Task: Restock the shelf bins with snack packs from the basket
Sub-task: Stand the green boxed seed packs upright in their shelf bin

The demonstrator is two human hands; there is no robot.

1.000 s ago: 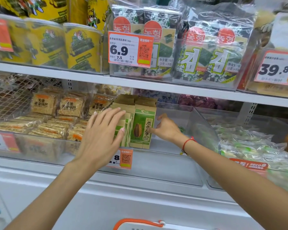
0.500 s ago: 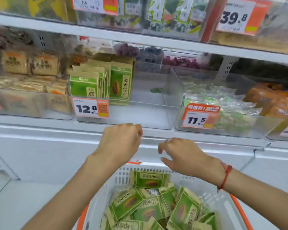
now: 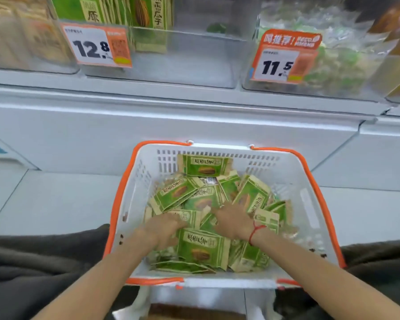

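Note:
A white basket [image 3: 293, 179] with orange rim sits low in the middle, holding several green snack packs [image 3: 183, 192] in a loose heap. Both my hands are inside it. My left hand [image 3: 164, 229] lies on the heap's left side, its fingers stretched over a pack. My right hand [image 3: 232, 221], a red string at its wrist, spreads its fingers across packs near the middle. Motion blur hides any grip. Above, a clear shelf bin [image 3: 194, 65] holds a few upright green packs [image 3: 148, 17] at its left end.
Orange price tags read 12.8 [image 3: 97, 46] and 11.5 [image 3: 284, 58]. The bin to the right [image 3: 337, 56] is full of clear-wrapped green sweets. A white ledge [image 3: 67, 199] runs below the shelf, behind the basket. Dark fabric [image 3: 32, 262] lies on either side.
My view dropped from the shelf to the basket. Both hands left the bin's green packs, came down past the shelf edge and went into the basket's heap.

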